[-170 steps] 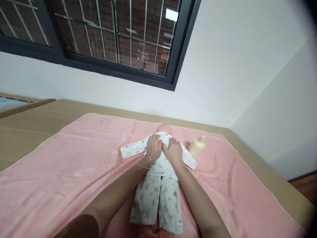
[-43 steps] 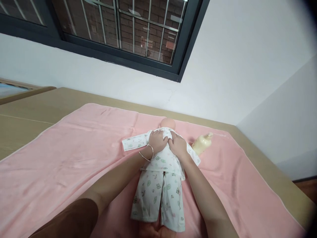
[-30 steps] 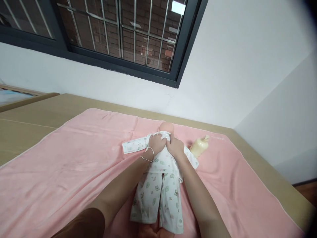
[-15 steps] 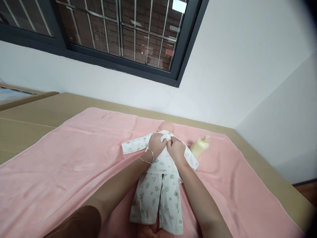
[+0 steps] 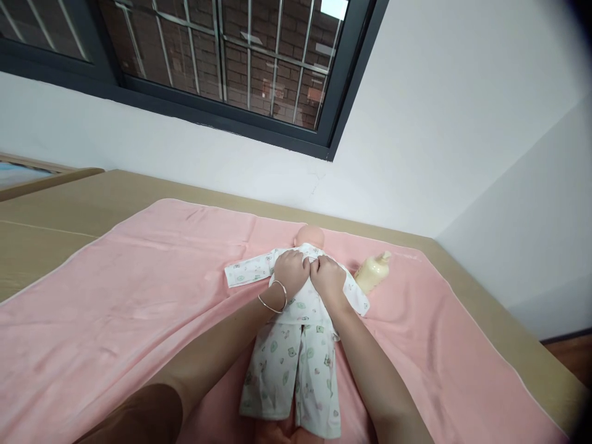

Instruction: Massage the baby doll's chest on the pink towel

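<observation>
A baby doll (image 5: pixel 311 235) lies stretched out with its head away from me, dressed in a white printed shirt (image 5: pixel 303 302) and matching pants (image 5: pixel 272 376). Whether it faces up or down I cannot tell. My left hand (image 5: pixel 292 271), with a bangle at the wrist, is closed on the upper middle of the shirt. Right beside it, my right hand (image 5: pixel 327 275) has its fingers curled on the same fabric, thumbs close together. The fingertips are partly hidden. One sleeve extends to the left; the other slants down to the right beside a pale yellow pump bottle (image 5: pixel 374 273).
A pink blanket (image 5: pixel 139 296) with a white edge covers much of the wooden surface (image 5: pixel 134 188). Behind stands a white wall (image 5: pixel 370 191) with a dark-framed, barred window (image 5: pixel 222 114). A wooden-edged frame (image 5: pixel 50 184) is at the far left.
The view has shifted very slightly. Both hands stay at the same place on the doll's shirt, with fingers only slightly moved.
</observation>
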Demonstrator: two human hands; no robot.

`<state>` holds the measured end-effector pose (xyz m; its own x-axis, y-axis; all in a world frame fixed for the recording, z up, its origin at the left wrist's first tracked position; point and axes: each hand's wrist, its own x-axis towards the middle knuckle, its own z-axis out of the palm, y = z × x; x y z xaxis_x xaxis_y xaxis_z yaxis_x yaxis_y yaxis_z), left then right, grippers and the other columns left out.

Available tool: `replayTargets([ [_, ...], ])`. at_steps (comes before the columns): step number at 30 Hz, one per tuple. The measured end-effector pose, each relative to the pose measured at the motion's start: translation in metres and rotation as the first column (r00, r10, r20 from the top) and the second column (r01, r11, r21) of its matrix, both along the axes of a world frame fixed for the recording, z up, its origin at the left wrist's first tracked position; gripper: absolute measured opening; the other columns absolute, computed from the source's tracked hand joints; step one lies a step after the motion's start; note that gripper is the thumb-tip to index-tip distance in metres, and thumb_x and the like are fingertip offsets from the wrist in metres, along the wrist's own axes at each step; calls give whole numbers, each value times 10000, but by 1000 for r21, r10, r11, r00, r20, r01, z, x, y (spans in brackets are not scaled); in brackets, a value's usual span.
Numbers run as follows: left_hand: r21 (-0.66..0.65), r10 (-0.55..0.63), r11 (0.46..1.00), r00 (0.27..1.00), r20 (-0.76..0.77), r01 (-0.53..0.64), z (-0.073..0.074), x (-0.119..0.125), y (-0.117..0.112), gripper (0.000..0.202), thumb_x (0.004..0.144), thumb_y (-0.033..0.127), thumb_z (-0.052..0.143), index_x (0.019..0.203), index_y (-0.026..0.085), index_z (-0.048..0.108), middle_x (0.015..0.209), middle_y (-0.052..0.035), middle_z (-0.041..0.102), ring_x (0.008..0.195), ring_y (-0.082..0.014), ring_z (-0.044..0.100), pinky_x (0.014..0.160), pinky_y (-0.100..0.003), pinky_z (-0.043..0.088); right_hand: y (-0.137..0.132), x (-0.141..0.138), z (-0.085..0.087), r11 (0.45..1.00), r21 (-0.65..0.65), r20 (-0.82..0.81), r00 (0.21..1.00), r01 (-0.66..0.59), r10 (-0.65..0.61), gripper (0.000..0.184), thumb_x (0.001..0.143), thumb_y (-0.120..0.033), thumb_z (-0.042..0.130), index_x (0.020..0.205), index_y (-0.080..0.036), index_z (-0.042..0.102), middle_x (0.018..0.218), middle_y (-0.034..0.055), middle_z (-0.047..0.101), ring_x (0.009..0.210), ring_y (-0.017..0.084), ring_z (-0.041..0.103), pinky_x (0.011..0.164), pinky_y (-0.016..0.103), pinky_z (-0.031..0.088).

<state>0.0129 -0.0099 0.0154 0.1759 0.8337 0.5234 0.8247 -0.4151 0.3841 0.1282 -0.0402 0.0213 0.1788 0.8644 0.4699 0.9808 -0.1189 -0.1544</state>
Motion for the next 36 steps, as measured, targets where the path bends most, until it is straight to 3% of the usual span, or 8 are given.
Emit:
replayTargets([
  [5,-69,-48,996,999,13,49,-2,-1,7,280,926,258,460,1057,157,686,1195,-125,701,1212,-260,597,1079,-396,410,2,1,9,989,-122,10,997,-80,82,363,1002,-287,334,1076,-150,661,1130,126,709,1111,228,621,925,293,403],
  [9,-127,-99,987,995,6,99,-11,-2,16,405,933,302,473,1291,149,582,1434,-135,561,1377,-282,468,1171,-463,316,9,10,6,964,-197,-30,984,-176,174,464,1001,-276,330,1370,-73,523,1424,176,558,1366,253,462,1132,357,289],
  [13,-122,-122,985,992,-20,118,-12,-3,18,464,932,341,484,1349,142,534,1469,-143,523,1395,-293,440,1186,-479,288,14,18,4,937,-256,-80,971,-237,224,523,992,-251,318,1477,-79,413,1550,159,418,1458,252,346,1188,392,222],
  [18,-53,-138,989,990,-21,136,-8,-4,13,398,928,304,489,1282,157,597,1373,-123,610,1317,-279,515,1163,-454,327,10,14,7,950,-220,-34,975,-221,219,498,989,-229,324,1448,-80,448,1497,161,488,1405,246,419,1154,371,269],
  [22,14,-104,994,994,10,104,-8,-4,8,292,928,289,475,1104,184,683,1199,-102,702,1168,-260,611,1058,-407,427,2,2,8,982,-164,-16,996,-89,88,377,1009,-275,322,1234,-172,607,1216,110,687,1100,226,639,905,305,428],
  [26,25,-41,999,999,33,40,-7,-3,4,280,927,313,472,1051,177,683,1135,-113,710,1112,-271,624,1008,-404,449,-3,-3,9,991,-137,-27,1000,3,-7,338,1010,-296,325,1045,-213,650,1014,63,727,926,207,674,748,270,413],
  [32,-65,-64,996,997,34,66,-7,-4,12,378,878,340,557,1208,162,608,1260,-133,651,1234,-294,548,1093,-443,378,5,9,6,987,-99,-82,990,-123,115,402,966,-253,377,1307,-173,574,1257,94,670,1148,221,597,935,296,415],
  [36,-75,-104,991,992,71,109,-9,-5,17,393,866,331,573,1224,170,605,1271,-117,655,1251,-282,544,1116,-443,354,14,17,1,969,-80,-77,971,-233,227,470,937,-199,371,1363,-108,549,1336,120,626,1213,239,556,1060,325,363],
])
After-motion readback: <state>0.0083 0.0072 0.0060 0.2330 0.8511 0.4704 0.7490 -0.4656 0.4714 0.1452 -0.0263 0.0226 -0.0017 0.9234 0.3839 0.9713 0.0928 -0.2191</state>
